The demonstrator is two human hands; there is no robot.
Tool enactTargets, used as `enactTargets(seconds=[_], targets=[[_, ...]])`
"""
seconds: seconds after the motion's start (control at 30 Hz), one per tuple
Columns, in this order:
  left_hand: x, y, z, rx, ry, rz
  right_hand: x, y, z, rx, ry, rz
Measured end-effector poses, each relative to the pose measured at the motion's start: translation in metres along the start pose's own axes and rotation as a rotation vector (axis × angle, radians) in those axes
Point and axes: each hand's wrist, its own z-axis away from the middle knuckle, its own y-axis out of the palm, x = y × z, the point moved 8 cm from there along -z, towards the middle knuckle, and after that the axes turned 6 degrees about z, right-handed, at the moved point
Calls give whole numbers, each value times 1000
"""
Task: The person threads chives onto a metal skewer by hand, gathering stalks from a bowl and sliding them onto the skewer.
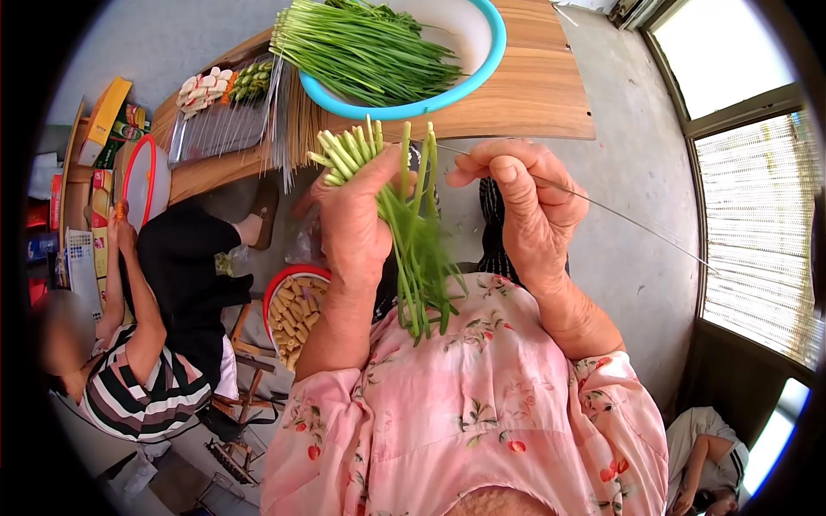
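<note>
My left hand [357,219] is closed around a bunch of garlic chives [417,267], pale cut ends up, the green leaves hanging over my lap. A couple of stalks [419,172] stand apart from the rest on the side toward my right hand. Between the thumb and fingers of my right hand [538,202] is a thin metal skewer [641,225], its long end reaching out to the right. The skewer's other end points at the separate stalks; I cannot tell whether it pierces them.
On the wooden table [542,77] a blue-rimmed basin [495,52] holds more chives. Beside it, a tray [215,129] carries filled skewers, with bare skewers [280,120] nearby. A red-rimmed bucket [297,314] of tan pieces stands low left. Another person [163,344] sits at left, one [705,456] lower right.
</note>
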Motion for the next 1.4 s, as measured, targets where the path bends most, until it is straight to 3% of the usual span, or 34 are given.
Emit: enactTargets(seconds=[0.47, 0.67, 1.27, 1.4], targets=[[-6, 3, -3, -40, 77, -80, 3, 3, -4, 26, 43, 79], [-10, 5, -1, -27, 140, -85, 13, 3, -2, 20, -90, 204], [-7, 4, 0, -63, 152, -149, 13, 5, 2, 24, -139, 260], [-8, 4, 1, -55, 163, -153, 19, 6, 2, 5, -235, 323]])
